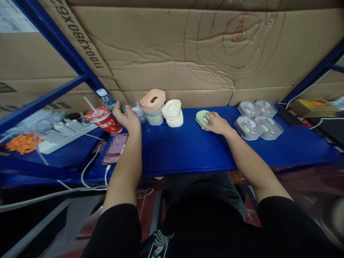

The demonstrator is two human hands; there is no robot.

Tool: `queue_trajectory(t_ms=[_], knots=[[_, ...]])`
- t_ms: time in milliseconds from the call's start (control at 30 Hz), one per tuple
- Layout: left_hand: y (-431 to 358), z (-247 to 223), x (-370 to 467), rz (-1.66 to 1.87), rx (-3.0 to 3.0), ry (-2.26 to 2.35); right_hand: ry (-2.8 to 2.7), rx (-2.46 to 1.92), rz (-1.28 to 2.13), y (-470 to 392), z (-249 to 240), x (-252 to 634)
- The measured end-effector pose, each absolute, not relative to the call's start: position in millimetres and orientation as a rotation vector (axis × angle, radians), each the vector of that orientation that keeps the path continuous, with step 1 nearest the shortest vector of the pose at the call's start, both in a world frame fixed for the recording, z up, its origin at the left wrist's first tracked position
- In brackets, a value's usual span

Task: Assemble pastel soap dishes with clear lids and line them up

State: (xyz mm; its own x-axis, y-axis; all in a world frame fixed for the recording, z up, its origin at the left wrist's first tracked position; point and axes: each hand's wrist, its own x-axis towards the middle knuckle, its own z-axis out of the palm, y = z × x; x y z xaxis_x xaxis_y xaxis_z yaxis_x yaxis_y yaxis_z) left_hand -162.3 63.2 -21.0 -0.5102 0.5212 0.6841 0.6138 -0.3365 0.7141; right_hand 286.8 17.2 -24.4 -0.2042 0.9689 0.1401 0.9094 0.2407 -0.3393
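Two bare hands over a blue table (pixel 182 150), clock read with 12 straight ahead of the wearer. Right hand (pixel 217 124) is on a pale green piece (pixel 200 117), a rounded shape with a slot in its top; fingers over its 2 to 3 o'clock side, thumb at the near edge, so looks pinched by that end. Most of the piece pokes out at about 9 to 10 o'clock from the knuckles. Long axis: can't tell, fingers cover one end. Right hand clearly nearer; left hand (pixel 130 117) well apart, off at 9 o'clock. Left fingers are bent, by some clear plastic pieces (pixel 139 114) at 2 to 3 o'clock; contact or grip there can't be told, tips partly hidden. Peach-topped stack (pixel 153 101) just past those at 3 o'clock, then a cream stack (pixel 173 114) beside it, with a bare gap between cream and green. Four grey boxes (pixel 247 128) sit at 3 o'clock from the right hand, not touching it. Red cup (pixel 107 123) at 9 o'clock from the left hand, phone (pixel 116 148) at 7.
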Motion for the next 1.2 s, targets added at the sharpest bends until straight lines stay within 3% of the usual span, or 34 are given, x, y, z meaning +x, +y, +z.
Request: queue_trajectory(t_ms=[67, 167, 367, 567, 967, 1200], knots=[[54.1, -17.6, -143.9, -2.016, -1.346, -1.68, -2.18, -1.681, 0.272, 16.8, -23.4, 285.0], [38.1, -16.1, -107.8, -1.922, -1.591, -1.583, -2.113, -1.578, 0.258, 15.7, -20.2, 282.8], [9.7, -24.1, -44.9, -1.364, -2.556, -1.389, -2.238, -1.135, 0.355, 7.4, -13.9, 275.4], [0.5, -25.9, -30.6, -0.971, -2.92, -1.428, -2.351, -0.883, 0.436, -4.8, -19.3, 255.8], [-7.1, -14.3, -36.5, -0.906, -2.983, -1.304, -2.076, -0.837, 0.657, -3.2, -19.1, 252.7], [1.2, -22.3, -41.6, -1.112, -2.777, -1.246, -1.728, -0.963, 0.826, -4.8, -15.9, 246.4]])
